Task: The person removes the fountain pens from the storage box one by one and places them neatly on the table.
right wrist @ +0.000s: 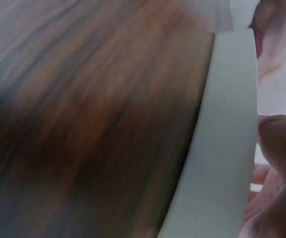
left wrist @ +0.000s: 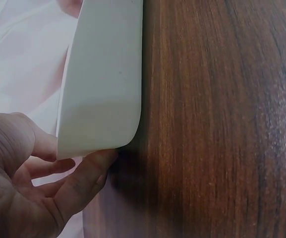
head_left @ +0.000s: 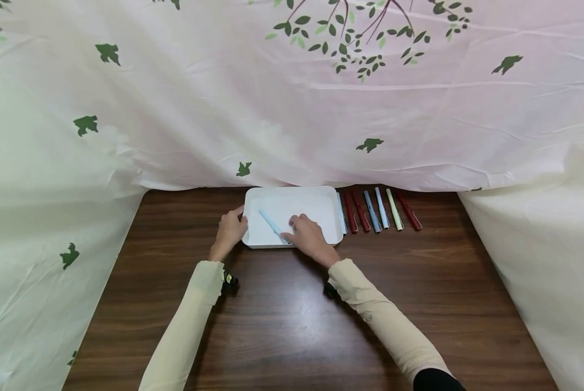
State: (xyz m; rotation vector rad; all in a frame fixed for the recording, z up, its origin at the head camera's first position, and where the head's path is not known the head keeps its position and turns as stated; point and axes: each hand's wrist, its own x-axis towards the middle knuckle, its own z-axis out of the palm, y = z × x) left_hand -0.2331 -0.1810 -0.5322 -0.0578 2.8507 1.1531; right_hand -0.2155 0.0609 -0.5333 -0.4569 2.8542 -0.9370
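A shallow white tray (head_left: 316,203) lies at the back of the table with one light blue pen (head_left: 270,219) slanting across its inside. My left hand (head_left: 230,231) grips the tray's left end, thumb at the rim; in the left wrist view its fingers (left wrist: 83,181) press the outer wall near the bottom corner. Over the tray's front wall reaches my right hand (head_left: 308,234), fingers spread from the thumb, the thumb right at the pen's near end. The right wrist view is blurred and shows that hand (right wrist: 281,148) beyond the tray's wall (right wrist: 222,124).
Right of the tray, several capped pens lie in a row: a light blue pen (head_left: 341,214) close along its side, then dark red pens (head_left: 361,212), a blue pen (head_left: 372,212), another light blue one, a pale green pen (head_left: 394,209) and a dark red one. A patterned cloth (head_left: 292,136) hangs behind.
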